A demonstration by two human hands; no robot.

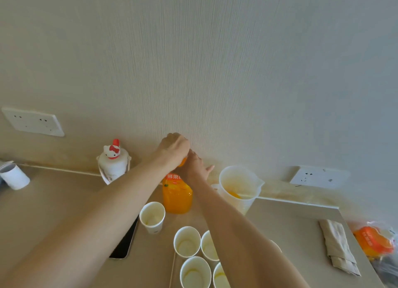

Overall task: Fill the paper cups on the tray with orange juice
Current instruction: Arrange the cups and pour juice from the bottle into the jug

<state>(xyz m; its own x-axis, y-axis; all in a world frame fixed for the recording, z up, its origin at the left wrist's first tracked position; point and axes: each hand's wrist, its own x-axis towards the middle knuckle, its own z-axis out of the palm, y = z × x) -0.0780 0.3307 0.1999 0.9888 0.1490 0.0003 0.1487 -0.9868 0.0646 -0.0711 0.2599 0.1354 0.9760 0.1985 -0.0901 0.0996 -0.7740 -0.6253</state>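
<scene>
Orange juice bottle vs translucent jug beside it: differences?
The orange plastic juice bottle looks nearly full; the translucent plastic jug holds only a little juice. The bottle's top is gripped by the left hand and right hand; the jug is open-topped. Both stand upright.

The juice bottle [177, 196] is bright orange with a red-lettered label. White paper cups [187, 241] beside it stand on a beige worktop [53, 201]. Behind it rises a cream wall [215, 72] with fine vertical ribbing.
</scene>
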